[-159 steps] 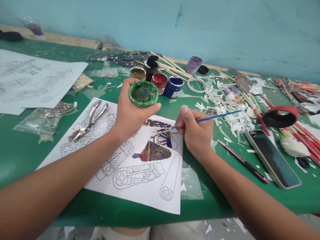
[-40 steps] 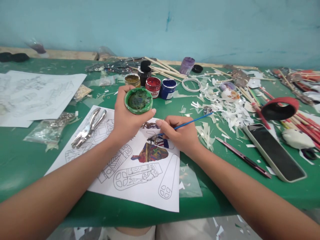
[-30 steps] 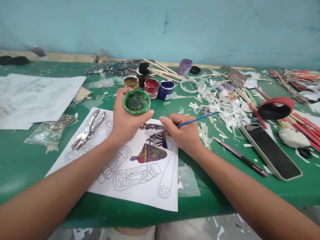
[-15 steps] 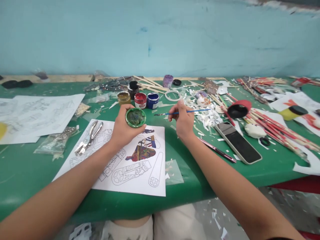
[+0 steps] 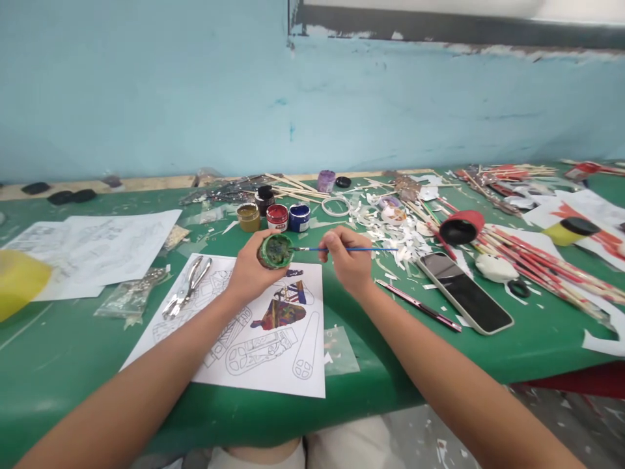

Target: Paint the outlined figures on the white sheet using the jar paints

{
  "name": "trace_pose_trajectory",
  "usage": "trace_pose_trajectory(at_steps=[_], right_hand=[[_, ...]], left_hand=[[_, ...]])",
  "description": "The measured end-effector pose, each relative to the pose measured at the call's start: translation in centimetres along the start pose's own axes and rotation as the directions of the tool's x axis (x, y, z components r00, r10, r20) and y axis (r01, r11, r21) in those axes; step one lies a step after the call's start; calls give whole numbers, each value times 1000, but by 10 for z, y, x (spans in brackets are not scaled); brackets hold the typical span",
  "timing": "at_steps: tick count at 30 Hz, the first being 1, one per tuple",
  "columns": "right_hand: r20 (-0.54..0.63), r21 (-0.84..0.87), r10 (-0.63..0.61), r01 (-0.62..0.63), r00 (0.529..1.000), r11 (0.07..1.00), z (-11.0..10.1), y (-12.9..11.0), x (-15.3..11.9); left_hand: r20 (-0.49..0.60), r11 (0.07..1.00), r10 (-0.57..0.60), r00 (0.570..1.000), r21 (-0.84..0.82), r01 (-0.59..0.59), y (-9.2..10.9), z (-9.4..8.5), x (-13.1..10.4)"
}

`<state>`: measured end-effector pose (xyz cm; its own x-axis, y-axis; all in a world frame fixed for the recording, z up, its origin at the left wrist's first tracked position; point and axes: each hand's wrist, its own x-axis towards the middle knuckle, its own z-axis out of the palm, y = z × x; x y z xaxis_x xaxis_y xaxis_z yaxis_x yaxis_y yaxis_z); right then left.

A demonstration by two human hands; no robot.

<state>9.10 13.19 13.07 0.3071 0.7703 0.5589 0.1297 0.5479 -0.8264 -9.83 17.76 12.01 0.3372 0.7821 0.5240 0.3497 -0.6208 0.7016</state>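
By the sheet [image 5: 286, 366], green pot [image 5: 276, 251] clasped inside left grip [image 5: 252, 267], brush [image 5: 374, 249] pinched crosswise in right grip [image 5: 347, 262]

I count one left hand [image 5: 251, 268] and one right hand [image 5: 349, 262]. My left has one green jar [image 5: 275, 251], my right one brush [image 5: 375, 249]. Four jars stand clustered: one mustard jar [image 5: 249, 220], one black jar [image 5: 264, 204], one red jar [image 5: 277, 220], one blue jar [image 5: 299, 219]. I see one purple jar [image 5: 326, 181], one sheet [image 5: 263, 383] with three coloured shapes [image 5: 283, 315], at least two loose sheets [image 5: 129, 251] leftward, one metal punch [image 5: 185, 289], one knife [image 5: 420, 305], one phone [image 5: 466, 294], one white ring [image 5: 336, 215]. Sticks [image 5: 541, 259] and paper scraps [image 5: 403, 254] I cannot count.
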Motion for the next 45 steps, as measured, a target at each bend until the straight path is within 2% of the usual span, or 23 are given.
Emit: trace_pose_trajectory(at_steps=[6,14,20,25,29,41,45], right_hand=[[134,23,20,-23,991,999,5,3,-5],[249,-99,-3,29,968,995,5,3,-6],[216,-24,15,-10,976,1000,6,4,-7],[242,-148,-42,80,969,986,4,-1,-6],[209,-136,-62,92,976,986,2,-2,-6],[224,-57,52,-40,973,998,6,-1,-5],[280,-46,71,-60,957,997,3,-2,-4]], left_hand=[[36,998,61,997,-5,-61,0,0,-1],[72,995,102,992,4,-103,0,0,-2],[86,993,117,989,11,-118,0,0,-3],[93,991,130,987,14,-132,-1,0,-3],[96,992,125,987,10,-127,1,0,-3],[83,995,101,991,-1,-101,0,0,-3],[68,997,82,994,-1,-82,0,0,-3]])
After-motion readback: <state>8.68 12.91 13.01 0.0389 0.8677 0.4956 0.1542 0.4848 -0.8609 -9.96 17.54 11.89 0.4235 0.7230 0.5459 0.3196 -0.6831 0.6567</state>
